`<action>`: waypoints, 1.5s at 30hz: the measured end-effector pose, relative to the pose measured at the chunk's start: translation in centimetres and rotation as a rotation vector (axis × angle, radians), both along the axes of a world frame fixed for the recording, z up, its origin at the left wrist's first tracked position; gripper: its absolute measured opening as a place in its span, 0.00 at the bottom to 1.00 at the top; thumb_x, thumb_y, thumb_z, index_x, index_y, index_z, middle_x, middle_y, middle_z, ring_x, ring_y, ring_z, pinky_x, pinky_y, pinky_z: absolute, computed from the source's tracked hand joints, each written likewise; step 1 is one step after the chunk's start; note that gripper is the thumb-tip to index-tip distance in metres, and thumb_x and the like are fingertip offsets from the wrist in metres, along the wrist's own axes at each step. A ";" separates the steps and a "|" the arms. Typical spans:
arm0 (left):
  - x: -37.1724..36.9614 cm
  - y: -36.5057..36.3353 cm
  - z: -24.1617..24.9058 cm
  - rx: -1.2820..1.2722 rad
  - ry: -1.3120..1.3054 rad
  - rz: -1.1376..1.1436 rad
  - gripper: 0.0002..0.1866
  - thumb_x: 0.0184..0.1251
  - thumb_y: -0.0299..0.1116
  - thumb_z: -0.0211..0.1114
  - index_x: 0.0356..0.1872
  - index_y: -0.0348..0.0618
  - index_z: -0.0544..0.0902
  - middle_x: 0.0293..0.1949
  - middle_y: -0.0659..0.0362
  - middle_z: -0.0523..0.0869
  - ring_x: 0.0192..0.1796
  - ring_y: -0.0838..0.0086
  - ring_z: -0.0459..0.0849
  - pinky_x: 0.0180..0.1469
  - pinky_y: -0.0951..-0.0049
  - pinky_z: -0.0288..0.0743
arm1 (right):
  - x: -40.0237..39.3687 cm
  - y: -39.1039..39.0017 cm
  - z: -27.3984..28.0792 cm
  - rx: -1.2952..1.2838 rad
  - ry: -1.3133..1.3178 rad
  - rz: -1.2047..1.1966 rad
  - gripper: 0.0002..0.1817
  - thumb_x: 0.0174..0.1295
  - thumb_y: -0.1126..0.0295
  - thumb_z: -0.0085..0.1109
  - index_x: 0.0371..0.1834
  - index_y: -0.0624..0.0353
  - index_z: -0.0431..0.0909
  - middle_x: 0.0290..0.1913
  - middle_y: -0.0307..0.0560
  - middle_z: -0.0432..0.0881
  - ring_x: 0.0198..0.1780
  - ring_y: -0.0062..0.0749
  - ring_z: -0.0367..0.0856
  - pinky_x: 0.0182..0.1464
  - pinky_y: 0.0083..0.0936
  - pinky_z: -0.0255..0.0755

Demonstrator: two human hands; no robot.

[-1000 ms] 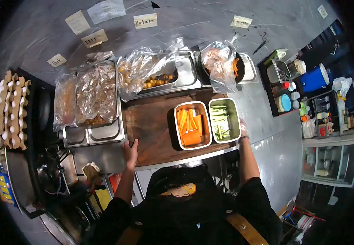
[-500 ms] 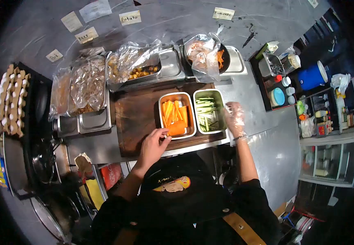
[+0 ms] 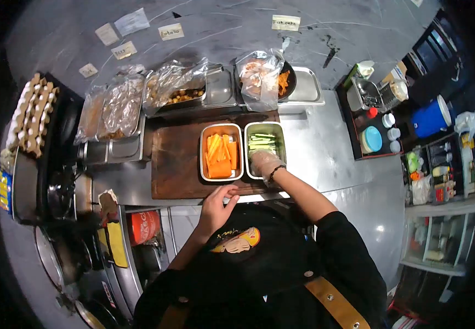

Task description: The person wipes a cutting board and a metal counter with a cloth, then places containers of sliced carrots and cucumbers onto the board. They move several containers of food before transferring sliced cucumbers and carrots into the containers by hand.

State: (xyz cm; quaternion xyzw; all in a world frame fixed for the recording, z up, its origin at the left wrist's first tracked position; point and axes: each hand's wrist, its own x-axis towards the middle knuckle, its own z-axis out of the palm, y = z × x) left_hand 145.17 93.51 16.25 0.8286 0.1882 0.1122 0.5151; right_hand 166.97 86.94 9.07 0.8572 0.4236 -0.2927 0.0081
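Observation:
A metal container of orange carrot sticks (image 3: pixel 222 153) stands on the brown wooden board (image 3: pixel 177 164). Right beside it is a second metal container with green cucumber sticks (image 3: pixel 263 141). My right hand (image 3: pixel 266 163), in a clear plastic glove, reaches into the near part of the cucumber container; its fingertips are hidden, so whether it grips anything does not show. My left hand (image 3: pixel 219 208) is bare and rests at the front edge of the board, just below the carrot container, with fingers apart and nothing in it.
Plastic-covered trays (image 3: pixel 119 109) and a potato tray (image 3: pixel 185 96) line the back. A black bowl (image 3: pixel 286 81) sits at back centre-right. Egg cartons (image 3: pixel 34 115) stand at left; a rack of jars (image 3: pixel 371 140) stands at right.
My right hand has moved left from beside the cucumber container into it. My left hand has drawn back from the carrots to the board's edge. The view has shifted a little.

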 end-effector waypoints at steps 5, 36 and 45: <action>-1.7 -1.3 -0.9 0.073 0.010 0.103 0.12 0.58 0.31 0.61 0.43 0.40 0.77 0.35 0.54 0.81 0.37 0.67 0.81 0.40 0.69 0.73 | 3.7 -1.1 -0.6 0.156 0.049 0.314 0.13 0.42 0.69 0.54 0.33 0.57 0.79 0.31 0.57 0.80 0.35 0.48 0.80 0.39 0.39 0.72; 0.3 -1.3 -2.6 0.228 0.192 -0.191 0.14 0.59 0.34 0.59 0.44 0.42 0.74 0.37 0.51 0.80 0.41 0.59 0.80 0.43 0.63 0.72 | 6.4 0.5 1.5 0.204 -0.154 0.472 0.10 0.44 0.74 0.54 0.31 0.62 0.78 0.35 0.58 0.80 0.39 0.46 0.80 0.41 0.37 0.74; -1.2 -1.4 -3.5 0.154 0.214 -0.141 0.14 0.59 0.36 0.59 0.44 0.42 0.75 0.38 0.52 0.81 0.43 0.59 0.79 0.44 0.62 0.72 | 8.1 -1.9 4.9 0.277 -0.072 0.422 0.16 0.43 0.64 0.59 0.36 0.58 0.79 0.34 0.54 0.80 0.39 0.47 0.79 0.43 0.35 0.72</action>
